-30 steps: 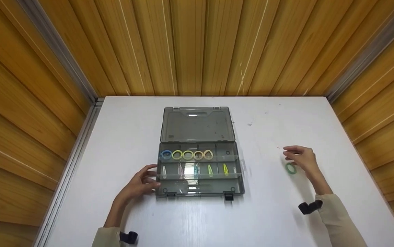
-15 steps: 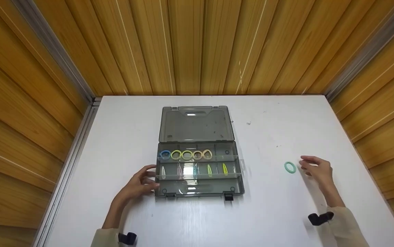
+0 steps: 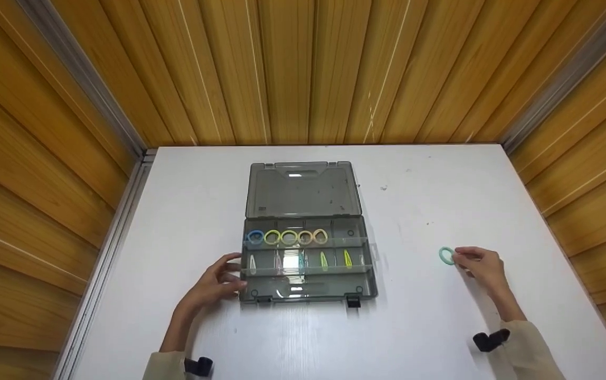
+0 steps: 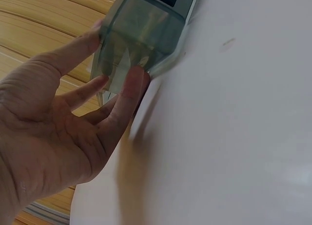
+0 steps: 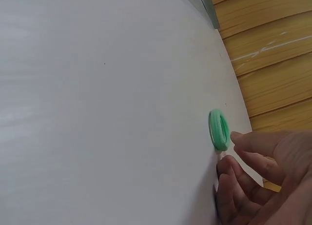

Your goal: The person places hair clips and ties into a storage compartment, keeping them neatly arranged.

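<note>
In the head view my right hand (image 3: 485, 269) pinches the edge of a mint-green hair tie (image 3: 445, 256) between thumb and fingers. The right wrist view shows the hair tie (image 5: 219, 130) tilted on edge at the fingertips. My left hand (image 3: 210, 282) rests its spread fingertips against the left side of a grey see-through organizer box (image 3: 308, 290). Its lid (image 3: 303, 192) lies folded back. Along the box's back row sit several hair ties, among them a blue one (image 3: 255, 237) and a yellow one (image 3: 272, 237). Several snap hair clips, including a yellow one (image 3: 348, 259), occupy the middle row.
Box and hands are on a white table (image 3: 414, 327). Wood-look panels (image 3: 292, 68) rise behind and at both sides, with a metal frame post (image 3: 97, 79) at the left corner. A black latch (image 3: 353, 302) sticks out from the box's front.
My right hand released the green hair tie on the table, drew back to the right, then took its right edge again. The left hand stayed at the box.
</note>
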Motion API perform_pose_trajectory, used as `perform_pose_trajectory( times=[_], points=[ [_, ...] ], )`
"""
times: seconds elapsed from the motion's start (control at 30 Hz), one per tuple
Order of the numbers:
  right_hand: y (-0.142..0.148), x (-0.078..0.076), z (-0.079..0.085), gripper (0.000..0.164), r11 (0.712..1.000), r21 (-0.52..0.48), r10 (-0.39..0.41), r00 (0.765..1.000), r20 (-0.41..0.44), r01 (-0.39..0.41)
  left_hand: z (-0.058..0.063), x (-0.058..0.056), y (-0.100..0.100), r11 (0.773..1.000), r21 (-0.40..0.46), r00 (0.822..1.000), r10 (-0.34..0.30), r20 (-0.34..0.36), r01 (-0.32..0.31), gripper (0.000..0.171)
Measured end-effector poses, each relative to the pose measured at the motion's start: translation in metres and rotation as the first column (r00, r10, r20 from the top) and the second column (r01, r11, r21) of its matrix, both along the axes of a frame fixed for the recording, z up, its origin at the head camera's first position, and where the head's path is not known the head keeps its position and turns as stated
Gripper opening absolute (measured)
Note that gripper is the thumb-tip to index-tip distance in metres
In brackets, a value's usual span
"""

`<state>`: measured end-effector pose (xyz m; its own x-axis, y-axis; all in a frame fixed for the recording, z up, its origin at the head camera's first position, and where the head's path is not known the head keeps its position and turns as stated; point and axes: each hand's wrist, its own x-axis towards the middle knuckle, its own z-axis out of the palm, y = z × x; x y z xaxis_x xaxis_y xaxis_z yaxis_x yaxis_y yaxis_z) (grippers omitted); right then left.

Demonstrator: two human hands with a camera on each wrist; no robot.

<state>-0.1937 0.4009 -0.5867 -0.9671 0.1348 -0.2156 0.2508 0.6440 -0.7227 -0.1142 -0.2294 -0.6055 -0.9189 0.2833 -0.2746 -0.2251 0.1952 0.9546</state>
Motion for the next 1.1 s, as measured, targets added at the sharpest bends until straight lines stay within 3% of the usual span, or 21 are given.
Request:
perform_pose_trajectory(
  times=[0.57, 0.9, 1.1],
  points=[
    [-0.007, -0.001, 0.0, 0.028, 0.989, 0.142, 0.05, 0.995, -0.085, -0.037, 0.001, -0.002, 0.002, 1.0, -0.028, 1.0, 0.013, -0.003, -0.013, 0.079],
    [-0.018, -0.004, 0.008, 0.029, 0.992, 0.112, 0.069, 0.996, -0.048, -0.063, 0.002, -0.003, 0.002, 1.0, -0.02, 1.0, 0.001, -0.019, -0.001, 0.078],
    [-0.033, -0.011, 0.018, 0.034, 0.993, 0.005, 0.12, 0.992, -0.046, -0.12, 0.001, 0.001, 0.001, 1.0, -0.013, 1.0, 0.0, -0.017, 0.0, 0.079]
  ],
)
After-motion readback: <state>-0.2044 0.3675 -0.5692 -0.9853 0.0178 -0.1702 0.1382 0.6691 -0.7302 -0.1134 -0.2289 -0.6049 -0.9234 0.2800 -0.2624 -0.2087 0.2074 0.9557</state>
